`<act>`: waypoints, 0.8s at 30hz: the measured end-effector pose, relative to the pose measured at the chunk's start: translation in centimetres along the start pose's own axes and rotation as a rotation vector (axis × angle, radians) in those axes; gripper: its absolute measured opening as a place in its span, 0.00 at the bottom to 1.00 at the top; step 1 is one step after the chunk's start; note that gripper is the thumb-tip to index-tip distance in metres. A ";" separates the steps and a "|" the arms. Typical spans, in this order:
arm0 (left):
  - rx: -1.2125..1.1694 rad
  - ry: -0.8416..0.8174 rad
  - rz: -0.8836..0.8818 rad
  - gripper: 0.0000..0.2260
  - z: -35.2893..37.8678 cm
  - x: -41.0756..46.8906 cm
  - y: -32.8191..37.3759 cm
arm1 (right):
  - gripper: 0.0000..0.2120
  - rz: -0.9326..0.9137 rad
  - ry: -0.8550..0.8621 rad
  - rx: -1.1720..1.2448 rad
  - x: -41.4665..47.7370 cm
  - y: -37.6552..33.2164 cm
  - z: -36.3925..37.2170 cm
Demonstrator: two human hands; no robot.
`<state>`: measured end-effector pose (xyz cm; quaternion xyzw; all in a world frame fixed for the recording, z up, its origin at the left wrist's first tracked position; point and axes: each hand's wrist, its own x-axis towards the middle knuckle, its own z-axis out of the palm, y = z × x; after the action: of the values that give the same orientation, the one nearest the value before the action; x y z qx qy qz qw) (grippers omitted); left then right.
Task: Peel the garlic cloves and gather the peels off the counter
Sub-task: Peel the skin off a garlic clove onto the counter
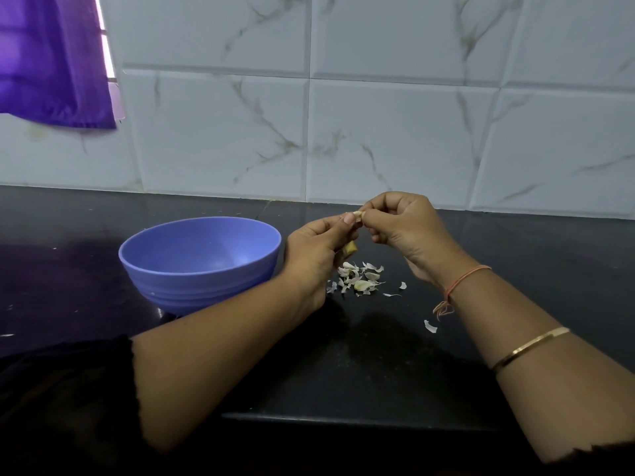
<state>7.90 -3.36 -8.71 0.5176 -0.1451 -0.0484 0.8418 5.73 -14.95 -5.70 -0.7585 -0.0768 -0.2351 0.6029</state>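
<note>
a small pale garlic clove (358, 215) sits pinched between the curled fingertips of the left hand (319, 249) and the right hand (402, 228), raised above the black counter (515, 269). thin white peels (359, 278) lie scattered directly below, beside a blue bowl (192, 283).

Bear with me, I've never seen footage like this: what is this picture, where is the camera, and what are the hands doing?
No machine here: a person works bare-handed, and the single camera sits on their head, looking down and forward. The left hand and right hand both pinch a garlic clove above a black counter; the right seems to pull at its skin. Below lies a pile of peels, with a stray peel nearer the person. A blue bowl stands left of the pile.
</note>
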 end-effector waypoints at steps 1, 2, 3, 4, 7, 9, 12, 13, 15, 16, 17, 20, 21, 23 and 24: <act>-0.010 0.000 -0.007 0.04 0.0 0.0 0.0 | 0.07 -0.028 0.005 -0.044 0.0 -0.1 0.0; -0.020 -0.001 -0.012 0.05 0.1 0.0 0.0 | 0.06 -0.052 0.010 -0.085 -0.1 -0.1 0.0; -0.026 -0.001 -0.016 0.05 0.1 0.0 0.0 | 0.06 -0.071 0.013 -0.116 -0.1 -0.1 0.0; -0.031 0.001 -0.020 0.06 0.1 0.0 0.0 | 0.06 -0.081 0.012 -0.139 -0.1 0.0 0.0; -0.056 0.021 -0.023 0.06 0.1 0.1 0.1 | 0.05 -0.095 -0.006 -0.229 0.0 0.2 -0.2; -0.072 0.039 -0.019 0.06 0.1 0.1 0.2 | 0.05 -0.076 -0.040 -0.287 0.1 0.4 -0.4; -0.065 0.075 -0.017 0.06 0.0 0.2 0.4 | 0.03 -0.029 -0.082 -0.379 0.1 0.6 -0.7; -0.067 0.078 -0.018 0.06 0.1 0.2 0.4 | 0.04 -0.020 -0.081 -0.392 0.1 0.7 -0.7; -0.069 0.072 -0.025 0.07 0.2 0.2 0.4 | 0.06 -0.002 -0.067 -0.365 0.2 0.7 -0.8; -0.064 0.067 -0.030 0.07 0.2 0.1 0.4 | 0.08 0.005 -0.064 -0.349 0.2 0.7 -0.8; -0.060 0.063 -0.036 0.07 0.3 0.1 0.4 | 0.09 0.004 -0.067 -0.345 0.2 0.7 -0.8; -0.066 0.058 -0.046 0.07 0.3 -0.1 0.4 | 0.07 -0.033 -0.083 -0.381 0.2 0.9 -0.9; -0.064 0.058 -0.049 0.07 0.3 0.0 0.4 | 0.06 -0.035 -0.088 -0.381 0.2 0.9 -1.0; -0.056 0.055 -0.054 0.07 0.2 0.0 0.3 | 0.07 -0.033 -0.097 -0.347 0.3 1.0 -1.0; -0.053 0.054 -0.053 0.06 0.2 0.1 0.3 | 0.07 -0.030 -0.101 -0.319 0.3 1.0 -0.9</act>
<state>7.87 -3.41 -8.33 0.4999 -0.1074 -0.0606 0.8573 6.13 -16.13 -6.33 -0.8542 -0.0800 -0.2149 0.4667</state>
